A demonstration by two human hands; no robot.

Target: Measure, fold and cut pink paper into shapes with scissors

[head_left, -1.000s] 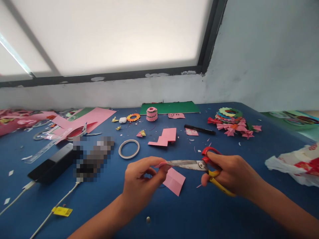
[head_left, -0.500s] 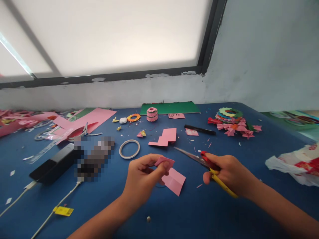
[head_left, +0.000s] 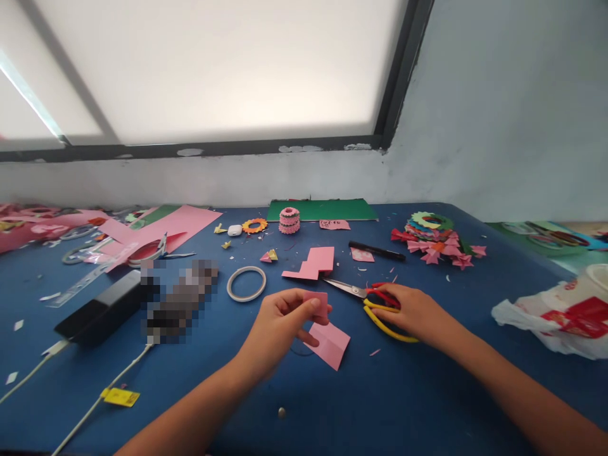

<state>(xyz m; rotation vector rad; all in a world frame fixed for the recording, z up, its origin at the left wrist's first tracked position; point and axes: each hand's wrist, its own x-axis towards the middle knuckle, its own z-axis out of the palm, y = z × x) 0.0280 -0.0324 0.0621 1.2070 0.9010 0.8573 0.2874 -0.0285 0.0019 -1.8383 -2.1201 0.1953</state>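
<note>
Scissors (head_left: 349,289) have shifted forward and down, tips now beside the cut paper (head_left: 319,261) on the bench (head_left: 361,408). On my feed, the left hand (head_left: 280,316) pinches the pink square (head_left: 321,299) near the creased sheet (head_left: 334,348); the right hand (head_left: 411,309) touches the scissors' handles (head_left: 382,330), though I cannot tell whether it grips them.

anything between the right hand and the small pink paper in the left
Yes: the scissors in the right hand, then fingers of the left hand at the edge of the small pink paper. Nothing else visible stands between.
</note>
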